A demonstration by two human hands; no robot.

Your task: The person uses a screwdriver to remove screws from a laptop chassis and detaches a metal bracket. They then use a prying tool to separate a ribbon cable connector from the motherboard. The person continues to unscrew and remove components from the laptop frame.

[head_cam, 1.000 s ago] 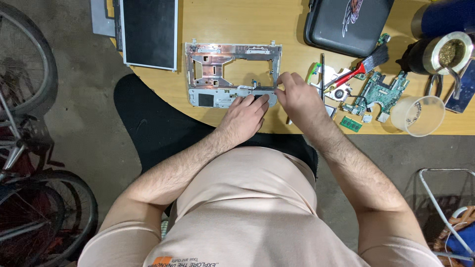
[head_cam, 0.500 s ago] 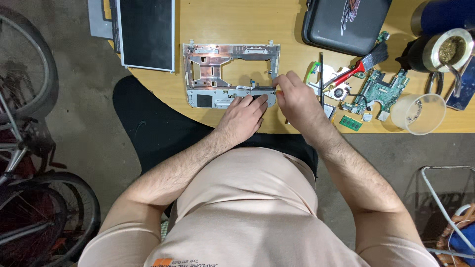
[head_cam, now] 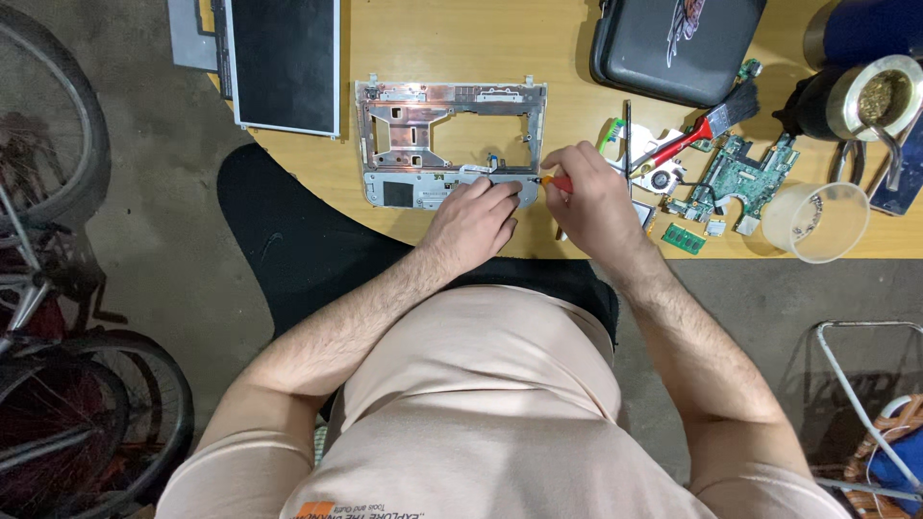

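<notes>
left hand (head_cam: 476, 216) pressed flat on the near edge of the metal laptop frame (head_cam: 447, 144), the frame lay on the wooden table (head_cam: 461, 48), right hand (head_cam: 591, 192) closed around an orange-handled screwdriver (head_cam: 555, 182), tip touched the frame, green circuit board (head_cam: 740, 178) just beside

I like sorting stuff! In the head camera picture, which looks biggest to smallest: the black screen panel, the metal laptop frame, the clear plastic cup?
1. Metal laptop frame
2. Black screen panel, close behind and cut off by the picture's edge, so unsure
3. Clear plastic cup, smallest
</notes>
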